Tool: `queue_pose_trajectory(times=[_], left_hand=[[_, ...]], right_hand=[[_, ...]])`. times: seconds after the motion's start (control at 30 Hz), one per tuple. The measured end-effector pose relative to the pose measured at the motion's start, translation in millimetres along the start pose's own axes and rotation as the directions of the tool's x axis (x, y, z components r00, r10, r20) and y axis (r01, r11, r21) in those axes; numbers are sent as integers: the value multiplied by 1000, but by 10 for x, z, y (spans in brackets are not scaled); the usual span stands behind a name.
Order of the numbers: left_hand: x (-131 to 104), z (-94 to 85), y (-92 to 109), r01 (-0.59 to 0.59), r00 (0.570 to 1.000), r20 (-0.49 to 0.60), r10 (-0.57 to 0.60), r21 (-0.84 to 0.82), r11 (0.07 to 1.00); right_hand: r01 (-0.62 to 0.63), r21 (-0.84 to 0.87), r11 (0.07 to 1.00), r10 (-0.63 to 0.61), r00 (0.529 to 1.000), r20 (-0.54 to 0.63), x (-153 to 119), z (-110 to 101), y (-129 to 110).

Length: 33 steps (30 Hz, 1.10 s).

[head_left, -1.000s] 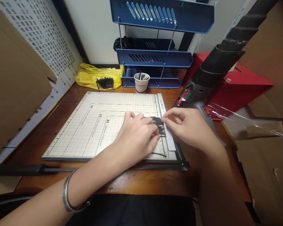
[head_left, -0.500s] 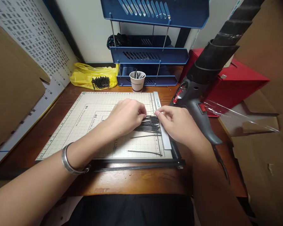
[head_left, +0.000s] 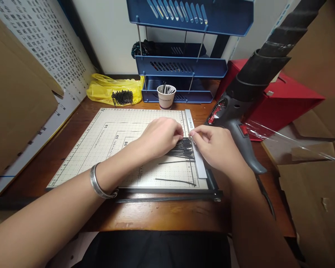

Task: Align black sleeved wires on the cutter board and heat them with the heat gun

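My left hand point(head_left: 163, 137) is closed in a pinch at the upper end of a row of thin black strips point(head_left: 181, 150). The strips lie side by side on a cream paper trimmer board point(head_left: 139, 115), their right ends near its pale ruler strip point(head_left: 201, 167). At that ruler strip, my right hand point(head_left: 216, 145) is closed with thumb and forefinger together. What sits between its fingertips is too small to make out. Two separate black strips lie nearer me, one of them a slightly bent strip point(head_left: 175, 181).
Behind the board stand a paper cup point(head_left: 166, 100) of black strips, a yellow bag point(head_left: 100, 87) with a black bundle, and blue stacked trays point(head_left: 181, 66). A grey heat gun point(head_left: 244, 137) and a red box point(head_left: 293, 100) are at right. Cardboard point(head_left: 13, 93) rises at left.
The whole view has shifted slightly, moving everything a little to the right in the picture. Both hands keep nearly the same pose beside the strips and the ruler edge.
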<state>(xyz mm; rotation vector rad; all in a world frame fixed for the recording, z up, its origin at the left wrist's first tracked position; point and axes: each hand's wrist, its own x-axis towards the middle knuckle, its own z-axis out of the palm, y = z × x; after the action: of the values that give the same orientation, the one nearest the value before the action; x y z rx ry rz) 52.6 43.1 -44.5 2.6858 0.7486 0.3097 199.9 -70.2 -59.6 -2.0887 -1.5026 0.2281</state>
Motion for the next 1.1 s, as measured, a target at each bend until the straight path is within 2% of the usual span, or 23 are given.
queue_pose_trajectory(times=[0.37,0.5,0.7,0.93,1.1], left_hand=[[-2,7,8,-53,998,-46,51,-35,998],[-72,-14,-25,-57,996,-72,56,-21,998],[-83,8,-26,-76,997,-15,76,15,997],[-39,18,30,-72,997,4,72,33,997],[-76,4,36,-62,998,2,62,31,998]], right_hand=[[22,12,1000,-23,995,97,-6,-11,-7],[-3,-26,1000,6,996,91,-1,3,-9],[-12,-30,999,15,994,105,9,9,-24],[-21,125,992,17,999,34,-14,-20,-23],[-62,110,992,57,997,46,-8,-12,-14]])
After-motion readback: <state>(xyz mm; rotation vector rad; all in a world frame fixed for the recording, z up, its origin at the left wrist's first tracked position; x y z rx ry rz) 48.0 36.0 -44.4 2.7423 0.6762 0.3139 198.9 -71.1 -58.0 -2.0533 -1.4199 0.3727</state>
